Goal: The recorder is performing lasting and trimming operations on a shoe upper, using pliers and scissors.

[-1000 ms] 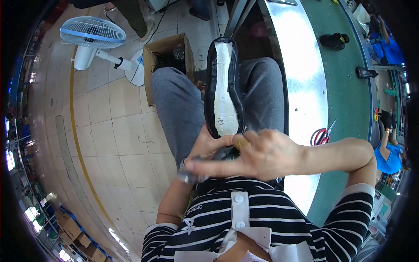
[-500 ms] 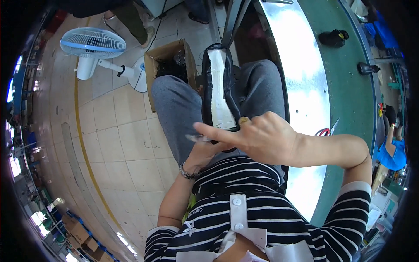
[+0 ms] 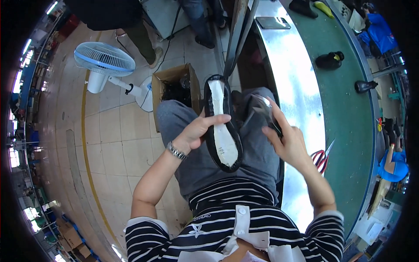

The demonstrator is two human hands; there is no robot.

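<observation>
A black shoe upper on its last [image 3: 226,142] lies sole-side up over my lap, its white insole board framed by folded black edges. My left hand [image 3: 194,131] is closed around its left side, with the thumb lying across the narrow middle of the board. To the right of the shoe, apart from it, my right hand [image 3: 290,144] grips a tool with a dark handle and a shiny metal part [image 3: 262,107]. Motion blur hides the tool's exact kind. Its tip points up and left, above my right thigh.
Scissors with red handles [image 3: 322,159] lie on the bench at my right, beyond its metal edge [image 3: 301,91]. Farther up are a phone [image 3: 273,22] and dark shoes [image 3: 329,60]. An open cardboard box [image 3: 194,85] and a fan [image 3: 104,59] stand ahead left, near other people's legs.
My right hand has moved away from the shoe's near end, up and right, with the tool now visible. My left hand has shifted up to the shoe's middle. The view has tilted.
</observation>
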